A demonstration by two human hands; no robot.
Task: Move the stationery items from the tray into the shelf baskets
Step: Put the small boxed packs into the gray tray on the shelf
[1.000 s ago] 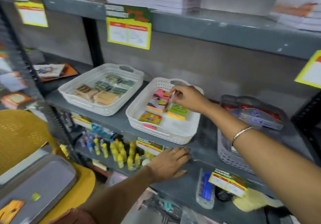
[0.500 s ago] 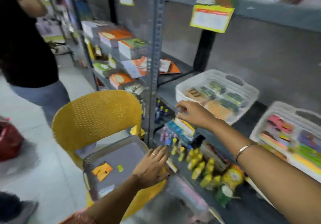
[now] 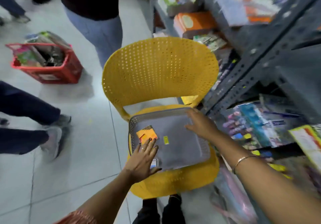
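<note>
A grey tray (image 3: 180, 147) lies on the seat of a yellow chair (image 3: 159, 71). In it lie an orange packet (image 3: 146, 133) near the left side, a small yellow item (image 3: 165, 140) in the middle, and a white-blue item (image 3: 154, 163) at the near left corner, partly under my hand. My left hand (image 3: 143, 159) hovers flat and open over the tray's left part, fingertips at the orange packet. My right hand (image 3: 199, 124) is spread open over the tray's far right corner and holds nothing. The shelf baskets are out of view.
A grey metal shelf rack (image 3: 257, 64) with books and stationery stands to the right of the chair. A red crate (image 3: 46, 64) full of items sits on the tiled floor at left. Other people's legs (image 3: 97, 27) stand behind and left of the chair.
My view has swung from the shelf baskets down and left to the chair. Both hands left the shelf and now hover over the tray, the right one empty.
</note>
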